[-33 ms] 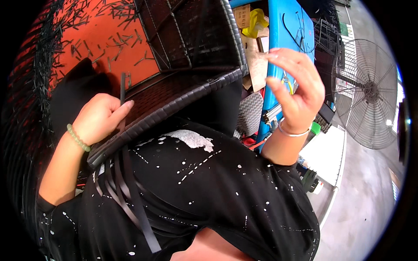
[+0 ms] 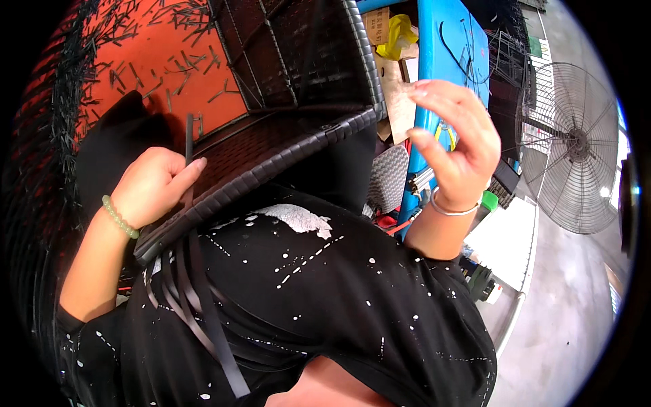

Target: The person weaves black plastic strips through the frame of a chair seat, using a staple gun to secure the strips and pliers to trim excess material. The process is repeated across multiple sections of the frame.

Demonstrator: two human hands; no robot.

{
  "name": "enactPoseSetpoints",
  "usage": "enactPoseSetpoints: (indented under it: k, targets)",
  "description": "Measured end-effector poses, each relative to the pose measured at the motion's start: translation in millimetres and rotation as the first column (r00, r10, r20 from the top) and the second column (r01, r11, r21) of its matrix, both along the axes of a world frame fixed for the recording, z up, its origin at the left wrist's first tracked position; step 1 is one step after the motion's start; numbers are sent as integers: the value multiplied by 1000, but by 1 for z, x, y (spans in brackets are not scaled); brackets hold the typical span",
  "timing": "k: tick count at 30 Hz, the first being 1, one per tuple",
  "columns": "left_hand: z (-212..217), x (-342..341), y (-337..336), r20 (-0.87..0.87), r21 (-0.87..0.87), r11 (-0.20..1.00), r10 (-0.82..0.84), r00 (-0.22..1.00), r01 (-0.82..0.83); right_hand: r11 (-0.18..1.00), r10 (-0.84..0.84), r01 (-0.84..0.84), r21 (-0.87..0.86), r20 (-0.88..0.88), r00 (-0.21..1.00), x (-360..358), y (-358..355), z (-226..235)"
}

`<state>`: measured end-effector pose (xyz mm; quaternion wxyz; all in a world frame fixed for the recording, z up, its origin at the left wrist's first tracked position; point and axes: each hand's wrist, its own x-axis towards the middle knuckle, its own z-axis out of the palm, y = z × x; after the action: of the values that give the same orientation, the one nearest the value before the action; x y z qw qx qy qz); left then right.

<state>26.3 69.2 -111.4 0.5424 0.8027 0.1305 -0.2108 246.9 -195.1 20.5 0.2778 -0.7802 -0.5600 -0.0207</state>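
Observation:
A dark woven rattan panel (image 2: pixel 285 146) with a thick wrapped edge lies across my lap, part of a larger frame. My left hand (image 2: pixel 152 183), with a green bead bracelet, rests at the near left of this edge. Its fingers are curled, and its thumb presses a flat black strip (image 2: pixel 189 139) that sticks up beside it. Several more dark strips (image 2: pixel 220 339) hang from the edge over my black shirt. My right hand (image 2: pixel 464 149), wearing a silver bangle, is raised to the right of the panel. Its thumb and fingers are curved apart, with nothing visible between them.
Cut black strips lie scattered over an orange-red surface (image 2: pixel 156 64) at the far left. A blue table edge (image 2: pixel 427 41), a yellow bag (image 2: pixel 397 37) and cardboard (image 2: pixel 376 27) are beyond the panel. A large caged fan (image 2: pixel 576 146) stands at the right.
My right hand has dropped slightly and shifted a little left, its fingers still apart. My left hand stays on the strip at the panel's edge, almost unmoved.

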Motion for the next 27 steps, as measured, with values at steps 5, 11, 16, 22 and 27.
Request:
enactPoseSetpoints:
  k: [5,11,16,22,27]
  targets:
    - [-1,-1,1,-40,-46,999,-2,999,0,996,20,-25,-84,-57,998,4,-6,-8]
    - [-10,-6,-1,-38,-40,999,6,999,-7,989,101,-105,-105,-37,994,11,2,-16]
    - [-10,-7,-4,-13,25,1000,-7,1000,7,968,194,-204,-143,-81,978,16,12,-28]
    - [-10,-6,-3,-23,-13,1000,-7,1000,6,940,263,-278,-198,-99,960,13,28,-32]
    - [-9,-4,-2,-13,-21,1000,-18,1000,18,905,324,-337,-259,-95,941,14,37,-27]
